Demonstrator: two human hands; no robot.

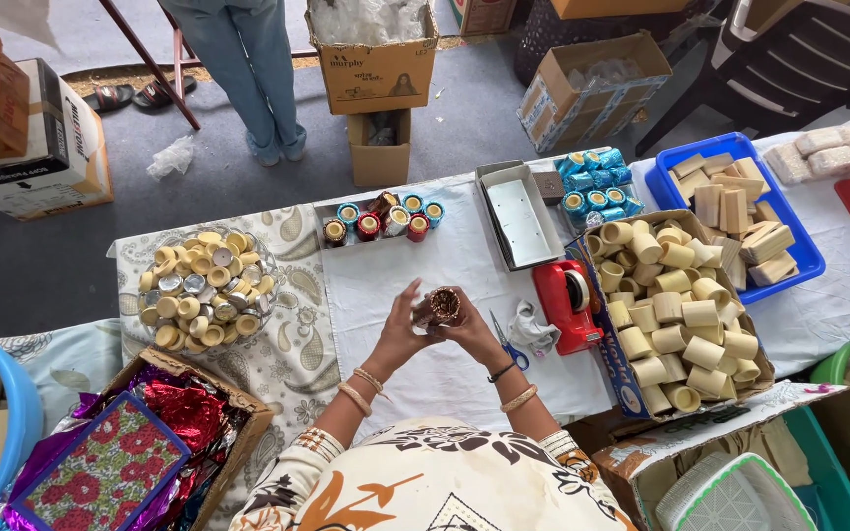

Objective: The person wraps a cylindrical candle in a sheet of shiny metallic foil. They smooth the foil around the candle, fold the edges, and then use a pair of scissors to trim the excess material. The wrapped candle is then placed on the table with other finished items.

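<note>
Both hands meet above the middle of the desk [464, 265] and hold one small cup [444, 304] wrapped in brown foil. The right hand [474, 323] is closed around the cup from the side and below; the left hand [400, 324] touches the cup's other side, with its fingers [407, 292] partly spread and raised. The cup's open mouth points up toward the camera, so its long axis runs nearly along the view and its length is hard to judge. Its lower part is hidden by the hands. Just right of the hands lie scissors [510, 346] — the blades mostly covered by the wrist — and a red tape dispenser [565, 305]. Behind them stands a narrow tray [380, 218] with finished foil cups.
</note>
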